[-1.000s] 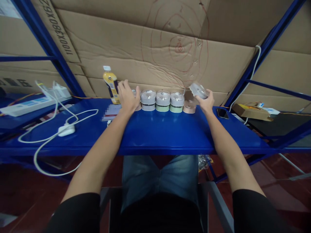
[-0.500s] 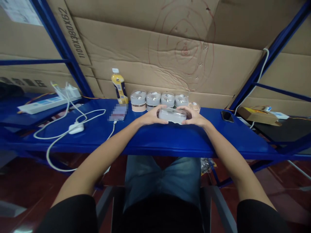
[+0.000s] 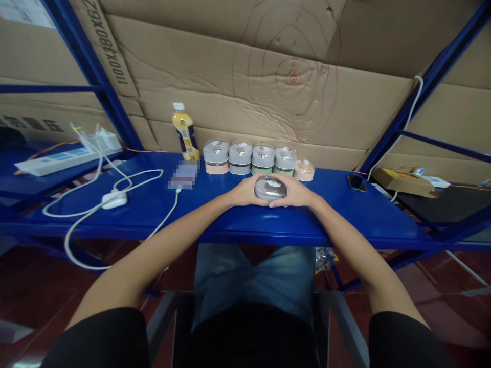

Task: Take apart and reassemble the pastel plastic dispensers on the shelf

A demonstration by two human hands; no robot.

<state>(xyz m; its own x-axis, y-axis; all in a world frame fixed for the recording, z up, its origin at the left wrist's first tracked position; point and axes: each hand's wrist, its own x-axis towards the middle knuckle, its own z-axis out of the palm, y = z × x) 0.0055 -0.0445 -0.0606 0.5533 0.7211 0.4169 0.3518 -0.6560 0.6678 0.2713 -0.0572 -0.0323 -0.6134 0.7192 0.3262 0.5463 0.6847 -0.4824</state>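
Between my two hands is a small grey box with rounded corners and a clear, shiny cover (image 3: 270, 188), low over the blue table. My left hand (image 3: 247, 192) is wrapped round its left side, and my right hand (image 3: 294, 192) is closed on its right side. Fingers hide the box's lower part. Behind them stands a row of similar stacked boxes (image 3: 240, 153), with grey tops and pink, grey or green lower parts. At the row's right end sits a single, lower peach-coloured box (image 3: 304, 170).
A yellow drink bottle (image 3: 184, 132) stands at the back left, behind a blurred-out phone (image 3: 183, 175) on a white cable. A white power strip (image 3: 69, 156) and charger (image 3: 114, 199) lie farther left. To the right are a dark phone (image 3: 356, 182) and an open cardboard box (image 3: 404, 182).
Both hands have brought the box lower and nearer to me, and they are closer together round it. More of the green lower boxes behind shows. The view has shifted slightly.
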